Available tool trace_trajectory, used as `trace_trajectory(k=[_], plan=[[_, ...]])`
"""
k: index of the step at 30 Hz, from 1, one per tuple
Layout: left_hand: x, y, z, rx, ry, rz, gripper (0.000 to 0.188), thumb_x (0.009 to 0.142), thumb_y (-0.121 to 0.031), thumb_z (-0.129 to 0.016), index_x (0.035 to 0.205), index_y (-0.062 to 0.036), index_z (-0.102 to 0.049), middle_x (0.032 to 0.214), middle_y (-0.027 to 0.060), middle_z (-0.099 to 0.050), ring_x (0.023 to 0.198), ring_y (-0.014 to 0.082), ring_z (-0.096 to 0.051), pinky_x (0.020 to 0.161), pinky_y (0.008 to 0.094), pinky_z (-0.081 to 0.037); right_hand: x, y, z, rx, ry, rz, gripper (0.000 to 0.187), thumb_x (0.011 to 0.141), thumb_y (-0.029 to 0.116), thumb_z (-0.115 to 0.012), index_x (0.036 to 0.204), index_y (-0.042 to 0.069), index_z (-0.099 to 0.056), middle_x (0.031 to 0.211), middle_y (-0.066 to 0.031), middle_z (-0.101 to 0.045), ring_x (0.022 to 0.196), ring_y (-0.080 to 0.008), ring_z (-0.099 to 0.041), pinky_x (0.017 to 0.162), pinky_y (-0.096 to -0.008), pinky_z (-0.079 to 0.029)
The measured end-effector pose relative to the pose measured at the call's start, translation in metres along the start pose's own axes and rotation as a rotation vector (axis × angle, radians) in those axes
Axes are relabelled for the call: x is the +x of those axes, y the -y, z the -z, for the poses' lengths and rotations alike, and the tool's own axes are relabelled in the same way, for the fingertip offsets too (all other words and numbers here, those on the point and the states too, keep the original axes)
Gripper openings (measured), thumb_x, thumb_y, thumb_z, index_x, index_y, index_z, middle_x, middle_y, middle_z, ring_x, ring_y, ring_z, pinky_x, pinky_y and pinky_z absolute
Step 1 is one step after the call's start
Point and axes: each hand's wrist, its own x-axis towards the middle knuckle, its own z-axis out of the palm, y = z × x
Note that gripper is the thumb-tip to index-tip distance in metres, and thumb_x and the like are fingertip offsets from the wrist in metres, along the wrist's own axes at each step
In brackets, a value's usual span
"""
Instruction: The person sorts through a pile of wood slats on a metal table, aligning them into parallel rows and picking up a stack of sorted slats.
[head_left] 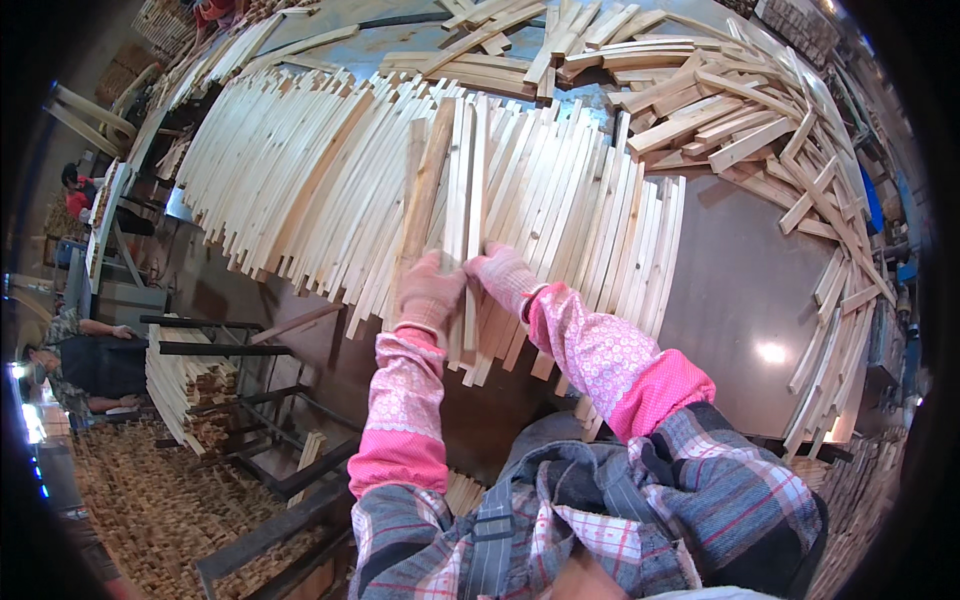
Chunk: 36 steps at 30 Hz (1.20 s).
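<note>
A wide row of pale wooden strips point(280, 180) lies side by side on the table in front of me, their near ends uneven. My left hand point(430, 290), in a pinkish work glove, is closed around the near part of a darker brown strip point(428, 185), slightly smeared by motion. Just to its right, my right hand point(503, 275), gloved alike, pinches a pale strip point(478, 180) that stands a little above the row. Another pale strip point(456, 185) lies between the two hands. The fingertips are partly hidden by the wood.
A loose pile of wooden pieces point(740, 120) covers the table's far right. Bare brown tabletop point(730, 270) shows right of the row. A black metal rack point(290, 480) and stacked wood point(150, 500) stand at lower left. A person in a dark apron point(95, 365) is at the left.
</note>
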Motion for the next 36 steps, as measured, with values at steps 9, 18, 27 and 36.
trace_trajectory(k=[9, 18, 27, 36], plan=[[0.017, 0.013, 0.026, 0.226, -0.331, 0.021, 0.036, 0.086, -0.029, -0.072, 0.109, -0.0029, -0.067, 0.113, 0.0181, -0.067, 0.105, 0.0372, -0.065, 0.091, 0.0434, -0.053, 0.013, 0.061, -0.011, -0.737, -0.105, -0.169, 0.081, 0.081, 0.054, -0.072, 0.129, -0.007, -0.051, 0.123, -0.0253, -0.063, 0.116, -0.0369, -0.063, 0.097, -0.0466, -0.051], [0.019, 0.030, 0.022, 0.143, -0.164, -0.051, 0.052, 0.084, -0.036, -0.071, 0.124, -0.0041, -0.061, 0.125, 0.0211, -0.060, 0.117, 0.0381, -0.059, 0.101, 0.0444, -0.048, 0.009, 0.069, -0.007, -0.597, -0.097, -0.224, 0.083, 0.078, 0.052, -0.076, 0.133, -0.005, -0.051, 0.130, -0.0234, -0.060, 0.122, -0.0358, -0.060, 0.100, -0.0469, -0.050], [0.005, 0.038, 0.008, 0.021, -0.091, -0.123, 0.078, 0.085, -0.047, -0.070, 0.141, 0.0015, -0.047, 0.130, 0.0246, -0.058, 0.124, 0.0397, -0.055, 0.105, 0.0445, -0.044, 0.020, 0.061, -0.016, -0.846, 0.122, 0.021, 0.042, 0.089, 0.032, -0.063, 0.122, 0.006, -0.067, 0.117, -0.0238, -0.067, 0.109, -0.0402, -0.066, 0.085, -0.0539, -0.056], [0.049, 0.141, -0.025, 0.147, -0.265, -0.185, 0.049, 0.089, -0.025, -0.062, 0.129, 0.0029, -0.050, 0.126, 0.0219, -0.057, 0.115, 0.0363, -0.055, 0.098, 0.0438, -0.045, 0.034, 0.059, -0.147, -1.335, -1.321, -0.292, 0.029, 0.084, 0.032, -0.059, 0.091, 0.007, -0.072, 0.091, -0.0214, -0.071, 0.081, -0.0434, -0.068, 0.074, -0.0504, -0.054]])
